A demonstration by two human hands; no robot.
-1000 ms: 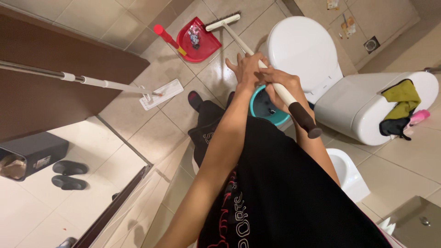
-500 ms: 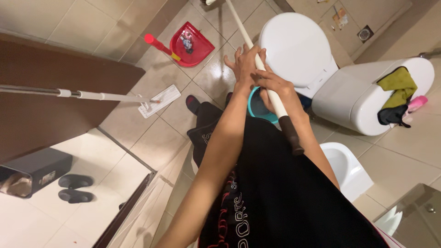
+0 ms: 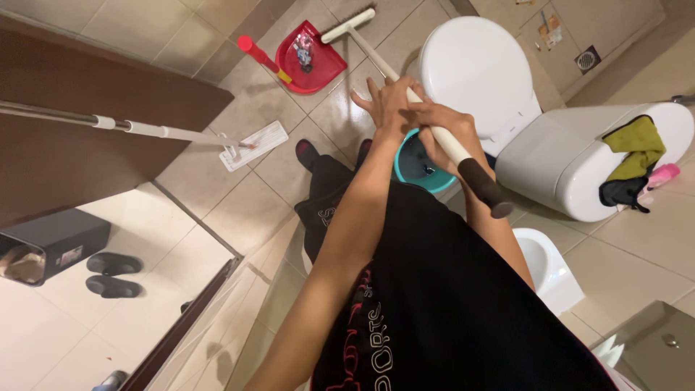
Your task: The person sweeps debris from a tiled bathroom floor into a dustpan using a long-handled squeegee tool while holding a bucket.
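Both hands close around the white broom handle (image 3: 405, 90), the left hand (image 3: 387, 108) nearer the brush head (image 3: 349, 24) (touching the red dustpan (image 3: 313, 51)) and the right hand (image 3: 443, 130) toward the black end grip.

dustpan (image 3: 313, 52) red | toilet (image 3: 479, 69) white | bucket (image 3: 420, 168) teal | broom handle (image 3: 434, 130) white, black grip

White long-handled broom (image 3: 376, 54), black-tipped, slants across the floor, head beside the red dustpan (image 3: 311, 51).
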